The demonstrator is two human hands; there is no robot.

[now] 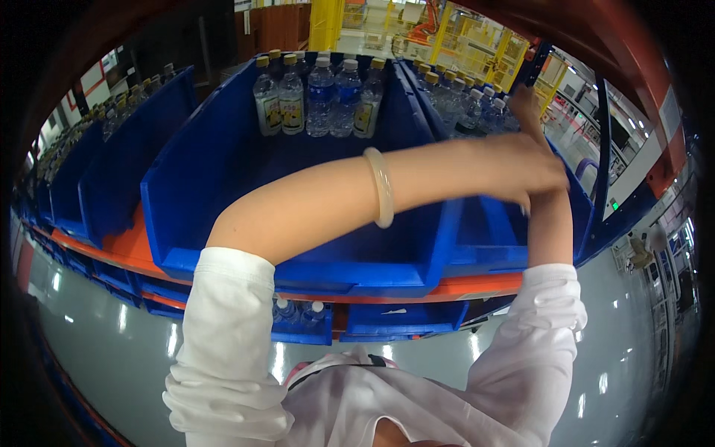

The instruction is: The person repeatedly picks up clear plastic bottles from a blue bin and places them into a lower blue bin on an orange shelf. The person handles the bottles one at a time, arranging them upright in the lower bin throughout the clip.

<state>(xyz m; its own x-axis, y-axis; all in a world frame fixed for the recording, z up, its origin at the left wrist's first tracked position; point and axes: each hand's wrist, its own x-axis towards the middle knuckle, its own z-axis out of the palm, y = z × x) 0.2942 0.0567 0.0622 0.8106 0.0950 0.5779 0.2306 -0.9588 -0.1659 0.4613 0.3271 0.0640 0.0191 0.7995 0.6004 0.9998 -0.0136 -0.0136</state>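
Note:
My left forearm, wearing a pale bangle point(380, 187), stretches to the right across the front of a large blue plastic bin point(357, 276). My left hand point(522, 167) is blurred and overlaps my right forearm; whether it grips the arm is unclear. Farther up, my right hand point(526, 106) is raised beside the right-hand blue bin point(491, 252), close to clear plastic bottles point(472, 112) with yellow and white caps. Blur hides its fingers, and no held item shows. At the back of the middle bin several capped plastic bottles point(320, 98) stand upright, some with yellow labels.
An orange shelf beam point(475, 286) runs below the bins. More bottle-filled blue bins point(134, 123) stand left. Lower blue bins point(405, 315) sit underneath, one holding bottles point(313, 313). A red-brown rack frame point(659, 151) borders the right. Yellow fencing point(327, 25) and an orange robot arm point(427, 25) are beyond.

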